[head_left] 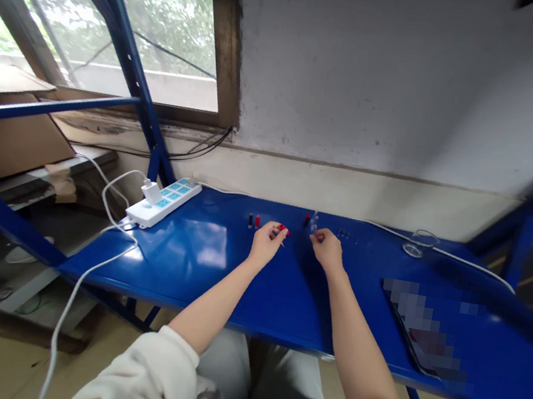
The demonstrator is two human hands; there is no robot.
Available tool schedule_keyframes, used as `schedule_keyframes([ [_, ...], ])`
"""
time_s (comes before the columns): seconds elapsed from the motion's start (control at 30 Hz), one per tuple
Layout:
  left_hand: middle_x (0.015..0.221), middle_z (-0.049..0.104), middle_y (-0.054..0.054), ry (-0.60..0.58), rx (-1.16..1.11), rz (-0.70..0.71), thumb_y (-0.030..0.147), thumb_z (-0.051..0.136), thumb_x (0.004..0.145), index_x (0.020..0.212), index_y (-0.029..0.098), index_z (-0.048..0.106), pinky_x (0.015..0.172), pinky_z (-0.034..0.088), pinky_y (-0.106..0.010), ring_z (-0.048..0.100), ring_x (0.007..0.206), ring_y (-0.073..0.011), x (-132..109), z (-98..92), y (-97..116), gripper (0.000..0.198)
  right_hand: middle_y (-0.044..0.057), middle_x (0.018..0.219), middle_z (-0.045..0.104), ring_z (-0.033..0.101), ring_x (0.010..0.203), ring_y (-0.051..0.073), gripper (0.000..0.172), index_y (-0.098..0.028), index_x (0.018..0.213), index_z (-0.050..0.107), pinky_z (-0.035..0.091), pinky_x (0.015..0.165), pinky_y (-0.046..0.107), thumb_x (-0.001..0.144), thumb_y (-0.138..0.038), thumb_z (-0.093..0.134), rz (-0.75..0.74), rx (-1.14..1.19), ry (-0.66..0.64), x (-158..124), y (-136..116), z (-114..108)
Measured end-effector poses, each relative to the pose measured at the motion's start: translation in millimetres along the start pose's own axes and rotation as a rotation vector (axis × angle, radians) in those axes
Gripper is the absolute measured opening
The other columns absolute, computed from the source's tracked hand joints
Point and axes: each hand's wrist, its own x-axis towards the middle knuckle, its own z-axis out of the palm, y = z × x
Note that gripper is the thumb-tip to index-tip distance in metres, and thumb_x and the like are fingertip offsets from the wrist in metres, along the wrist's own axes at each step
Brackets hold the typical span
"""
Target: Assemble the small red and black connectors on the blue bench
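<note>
My left hand (267, 243) is closed above the blue table, with a small red piece (283, 228) held at its fingertips. Just left of it, a small black cylinder (250, 218) and a small red cylinder (258, 220) stand side by side. My right hand (329, 250) is pinched, fingertips close to a cluster of small clear pieces (314, 220); what it holds, if anything, is too small to make out. Beside that cluster is another small red piece (307, 219). Several tiny clear pieces (343, 232) lie to the right of this hand.
On the blue table (174, 272), a white power strip (165, 202) with a plugged-in charger stands at left, its cable hanging over the edge. A clear round item (413, 250) and a white cable lie at right, near a blurred flat dark-edged object (420, 332). Blue posts flank both sides.
</note>
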Motion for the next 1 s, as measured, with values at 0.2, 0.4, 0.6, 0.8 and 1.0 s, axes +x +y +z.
schedule_keyframes([
  [0.2, 0.075, 0.063, -0.004, -0.167, 0.422, 0.149, 0.028, 0.056, 0.074, 0.076, 0.017, 0.062, 0.062, 0.043, -0.025, 0.054, 0.064, -0.0133, 15, 25.5, 0, 0.013, 0.006, 0.082, 0.066, 0.060, 0.078, 0.019, 0.015, -0.019, 0.080, 0.061, 0.039, 0.060, 0.024, 0.072, -0.029, 0.054, 0.149, 0.003, -0.016, 12, 9, 3],
  [0.4, 0.075, 0.064, -0.005, -0.130, 0.504, 0.053, 0.027, 0.055, 0.074, 0.075, 0.017, 0.062, 0.060, 0.041, -0.025, 0.057, 0.068, -0.0156, 43, 53.6, -12, 0.013, 0.006, 0.084, 0.067, 0.060, 0.081, 0.019, 0.017, -0.020, 0.080, 0.062, 0.039, 0.062, 0.024, 0.072, -0.034, 0.054, 0.169, -0.043, -0.042, 23, 10, 9],
  [0.6, 0.081, 0.063, -0.005, -0.109, 0.645, 0.008, 0.028, 0.053, 0.076, 0.077, 0.017, 0.062, 0.067, 0.041, -0.025, 0.057, 0.075, -0.0151, 55, 66.6, -23, 0.014, 0.004, 0.085, 0.067, 0.060, 0.083, 0.019, 0.018, -0.020, 0.082, 0.061, 0.037, 0.066, 0.025, 0.076, -0.033, 0.051, 0.113, -0.143, 0.002, 23, 11, 17],
  [0.8, 0.084, 0.064, -0.007, -0.169, 0.776, 0.008, 0.028, 0.055, 0.074, 0.078, 0.018, 0.065, 0.072, 0.041, -0.028, 0.057, 0.082, -0.0191, 57, 68.1, -20, 0.015, 0.004, 0.082, 0.067, 0.060, 0.082, 0.019, 0.018, -0.020, 0.084, 0.061, 0.036, 0.065, 0.025, 0.076, -0.033, 0.050, 0.087, -0.171, -0.019, 22, 9, 16],
  [1.0, 0.086, 0.065, -0.008, -0.204, 0.819, -0.026, 0.031, 0.056, 0.073, 0.081, 0.018, 0.067, 0.077, 0.041, -0.033, 0.057, 0.087, -0.0221, 58, 68.8, -14, 0.019, 0.005, 0.084, 0.067, 0.060, 0.083, 0.020, 0.020, -0.020, 0.083, 0.062, 0.037, 0.066, 0.026, 0.076, -0.034, 0.050, 0.091, -0.192, -0.041, 23, 9, 16],
])
